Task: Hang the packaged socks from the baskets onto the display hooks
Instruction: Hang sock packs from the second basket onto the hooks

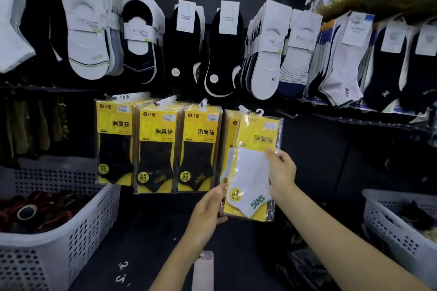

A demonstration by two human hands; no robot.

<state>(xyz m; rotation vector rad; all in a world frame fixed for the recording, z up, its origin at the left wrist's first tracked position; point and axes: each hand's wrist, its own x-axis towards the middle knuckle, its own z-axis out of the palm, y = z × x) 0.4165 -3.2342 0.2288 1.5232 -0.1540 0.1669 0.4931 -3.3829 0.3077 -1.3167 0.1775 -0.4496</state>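
From the head camera, a pack of white socks [251, 170] in yellow, clear-wrapped packaging is held upright and slightly tilted in front of the lower display row, at its right end. The right hand [282, 173] has its grip closed on the pack's right edge, thumb on the front and fingers behind. The left hand [208, 210] has its grip closed on the lower left corner. The pack's white hanger [259, 112] sits at the top, overlapping another yellow pack [230, 130] just behind; I cannot tell whether it is on a hook. To the left hang three stacks of black sock packs [157, 149], side by side. A white perforated basket [78, 227] stands at lower left and another basket [387, 222] at lower right. Loose socks on cards [222, 49] hang in the row above.
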